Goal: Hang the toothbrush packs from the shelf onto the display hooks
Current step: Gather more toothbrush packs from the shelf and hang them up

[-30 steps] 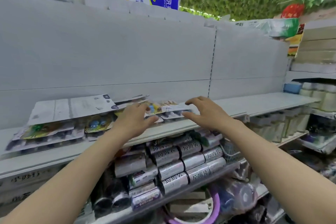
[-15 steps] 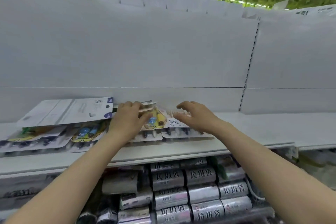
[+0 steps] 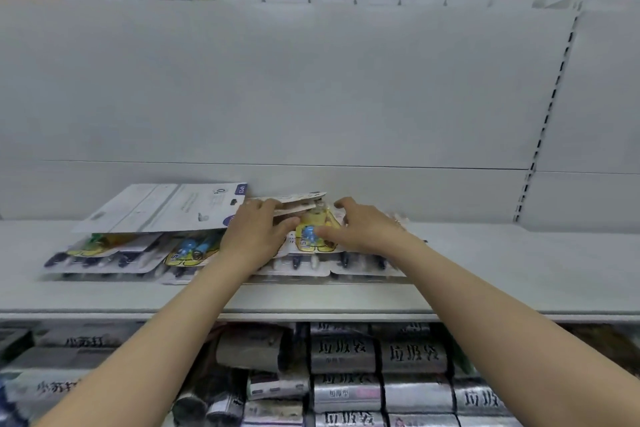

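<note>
Right, past the silver rolls [image 3: 343, 357] below, both hands are in the overlapping toothbrush packs [image 3: 187, 250] flat on the shelf [image 3: 519, 274]: left hand [image 3: 254, 236] curls fingers and thumb round some card edges, right hand [image 3: 363, 229] arches over the yellow pack [image 3: 313, 234], pinching or just pressing I can't tell. Danger is, these packs are shingled, so one lift could drag neighbours off the near edge. Hang-holes I can't make out, and no display hooks show on the back panel [image 3: 311, 97].
</note>
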